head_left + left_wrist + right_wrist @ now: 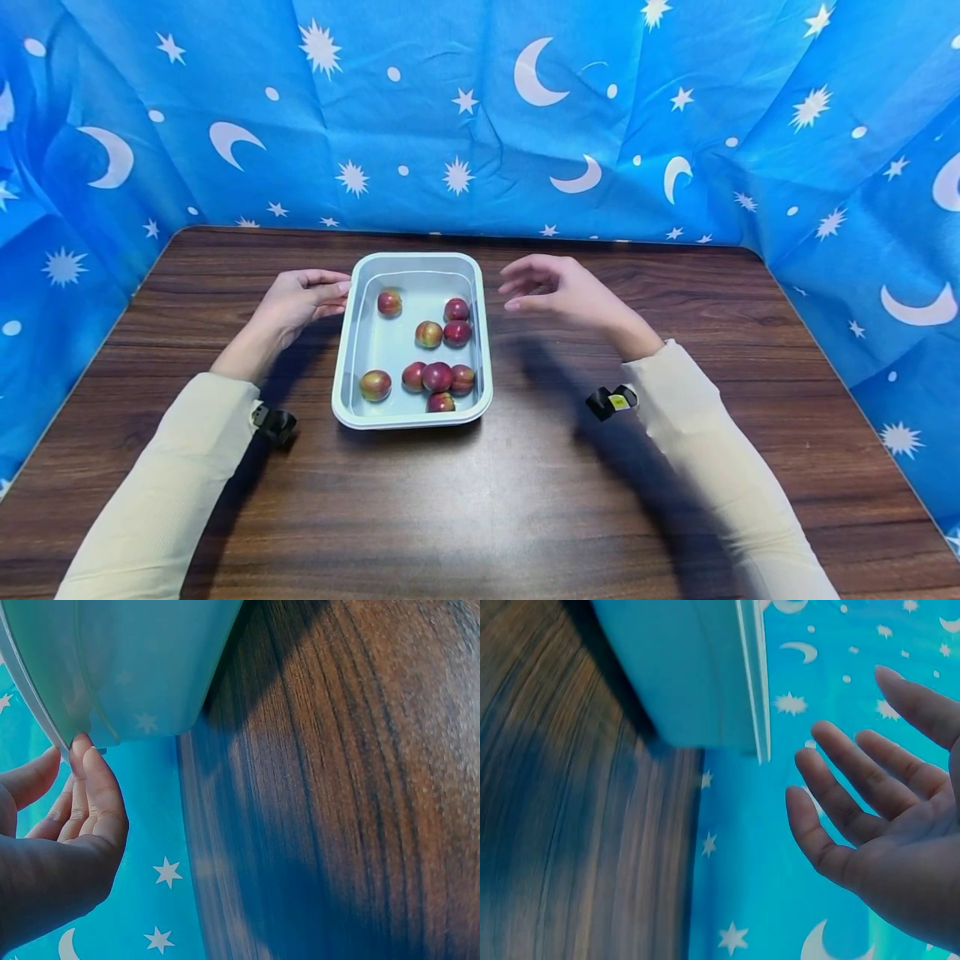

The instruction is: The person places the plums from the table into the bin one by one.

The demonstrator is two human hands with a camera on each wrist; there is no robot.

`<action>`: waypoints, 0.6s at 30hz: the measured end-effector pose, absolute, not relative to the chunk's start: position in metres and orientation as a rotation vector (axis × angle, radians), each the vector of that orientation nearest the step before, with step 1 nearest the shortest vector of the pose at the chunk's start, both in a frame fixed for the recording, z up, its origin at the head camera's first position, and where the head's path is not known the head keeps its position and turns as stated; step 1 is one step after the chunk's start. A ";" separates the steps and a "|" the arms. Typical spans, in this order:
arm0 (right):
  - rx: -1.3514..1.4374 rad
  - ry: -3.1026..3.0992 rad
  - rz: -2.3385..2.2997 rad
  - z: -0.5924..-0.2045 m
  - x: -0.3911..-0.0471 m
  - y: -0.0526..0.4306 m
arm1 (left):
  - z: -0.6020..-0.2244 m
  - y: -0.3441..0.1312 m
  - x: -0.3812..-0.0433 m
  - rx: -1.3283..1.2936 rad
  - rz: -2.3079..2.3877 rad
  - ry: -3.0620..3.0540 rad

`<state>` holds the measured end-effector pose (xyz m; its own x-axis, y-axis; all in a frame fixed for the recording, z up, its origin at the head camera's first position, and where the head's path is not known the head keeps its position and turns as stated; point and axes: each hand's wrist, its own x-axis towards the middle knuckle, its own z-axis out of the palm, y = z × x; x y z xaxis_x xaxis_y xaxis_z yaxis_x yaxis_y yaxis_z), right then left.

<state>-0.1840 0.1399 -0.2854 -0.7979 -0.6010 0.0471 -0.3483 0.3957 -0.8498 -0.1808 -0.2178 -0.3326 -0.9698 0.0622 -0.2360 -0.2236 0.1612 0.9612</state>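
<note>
A white rectangular plastic tub (411, 417) sits on the table with several red and yellow plums on its bottom. Most plums (437, 377) cluster toward the near right corner; single ones lie near the left wall. My left hand (296, 304) pinches the tub's left rim, thumb on the outer edge and fingers under the lip, as the left wrist view (82, 817) also shows. To the right of the tub, my right hand (558, 287) hovers apart from the rim. Its fingers (840, 776) are loosely bent, with nothing in them.
The dark wood-grain table (480, 517) extends around the tub on all sides. Behind it and along both sides hangs a blue cloth (450, 108) with white moons and stars. Each sleeve has a small black camera (611, 402) strapped at the wrist.
</note>
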 end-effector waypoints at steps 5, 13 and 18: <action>-0.792 2.416 -1.383 -0.290 -0.186 0.156 | -0.332 -0.218 -0.181 -0.156 1.877 2.233; -0.677 2.445 -1.408 -0.300 -0.187 0.179 | -0.336 -0.222 -0.178 -0.160 1.921 2.193; -0.591 2.491 -1.378 -0.305 -0.187 0.193 | -0.341 -0.229 -0.177 -0.157 1.893 2.189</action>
<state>-0.1873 0.1931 -0.3052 -0.8911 -0.4537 -0.0090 -0.2336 0.4756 -0.8481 -0.1767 -0.2292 -0.3407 -0.9647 0.0766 -0.2518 -0.2380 0.1538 0.9590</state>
